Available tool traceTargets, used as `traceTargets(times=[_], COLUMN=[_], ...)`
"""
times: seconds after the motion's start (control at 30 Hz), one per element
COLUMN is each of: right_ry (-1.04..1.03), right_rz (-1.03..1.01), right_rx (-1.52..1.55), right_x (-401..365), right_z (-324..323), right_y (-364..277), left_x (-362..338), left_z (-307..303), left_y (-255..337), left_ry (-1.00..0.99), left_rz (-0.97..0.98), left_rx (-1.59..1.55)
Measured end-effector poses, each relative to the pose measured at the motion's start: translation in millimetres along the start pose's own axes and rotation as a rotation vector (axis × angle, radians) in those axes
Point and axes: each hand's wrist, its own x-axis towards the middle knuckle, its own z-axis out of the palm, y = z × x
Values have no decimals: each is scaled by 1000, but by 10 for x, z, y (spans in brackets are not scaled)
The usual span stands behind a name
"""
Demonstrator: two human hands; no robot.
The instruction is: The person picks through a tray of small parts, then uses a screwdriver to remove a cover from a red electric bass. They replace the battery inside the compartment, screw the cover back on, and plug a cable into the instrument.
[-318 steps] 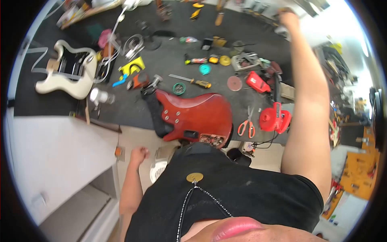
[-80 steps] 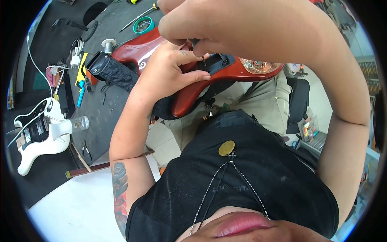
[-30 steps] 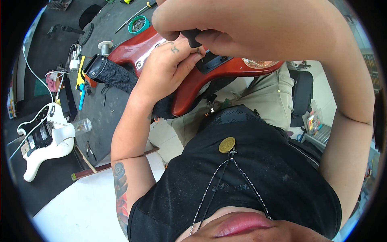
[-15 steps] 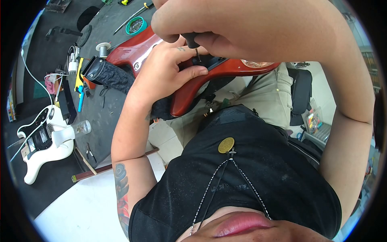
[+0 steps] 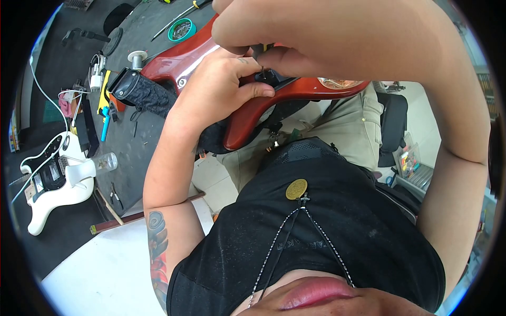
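Note:
A glossy red-brown electric guitar (image 5: pixel 245 122) lies in front of me, its lower horn toward my lap. My left hand (image 5: pixel 224 81) rests on its body, thumb stretched along the edge of a black part (image 5: pixel 276 80) set in the top. That hand's index finger reaches forward with a gap between it and the thumb; its other fingers are mostly hidden. Above, my right hand (image 5: pixel 284 39) is closed around the dark handle of a screwdriver (image 5: pixel 263 69), whose thin shaft points down at the black part. Its tip is hard to see between my hands.
A black strap (image 5: pixel 150 97) lies beside the guitar. On the dark bench stand a teal bowl (image 5: pixel 182 30) of small metal pieces and a wire spool (image 5: pixel 137 59). A long screwdriver (image 5: pixel 171 23), a white guitar body (image 5: pixel 63 195) and small pliers (image 5: pixel 115 195) lie farther out.
The guitar and both hands sit slightly farther right in view, and the bench things have shifted too. The screwdriver handle has turned a little in my right hand.

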Motion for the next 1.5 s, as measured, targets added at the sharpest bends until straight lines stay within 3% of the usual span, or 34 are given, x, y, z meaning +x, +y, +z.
traceTargets(times=[0.23,0.33,0.4,0.73,0.8,1.03,1.13,1.2,1.3,1.43,1.5], right_ry=[-1,-2,-5,-13,-14,-8,-8,-10,-12,-11,-13], right_rz=[9,10,4,-20,-17,-6,-3,-2,-3,0,0], right_rx=[-1,-5,-10,-28,-27,-28,-30,-29,-27,-32,-35], right_x=[-29,-31,-14,51,39,-7,-17,-20,-20,-28,-23], right_z=[-15,-30,-48,-121,-120,-126,-134,-135,-135,-152,-164], right_y=[-16,-17,-6,8,12,12,11,12,11,0,-1], left_x=[22,20,18,-30,-16,29,-5,-17,-29,-20,6], left_z=[-45,-46,34,4,17,-5,-12,-26,-26,-35,-71], left_y=[78,94,-12,8,0,-11,-12,12,68,103,108], left_ry=[3,-62,112,67,155,146,72,28,-13,6,-44], left_rz=[57,-84,123,48,180,214,172,40,-126,-113,-193], left_rx=[-42,-110,-12,53,105,42,111,-11,47,51,-165])
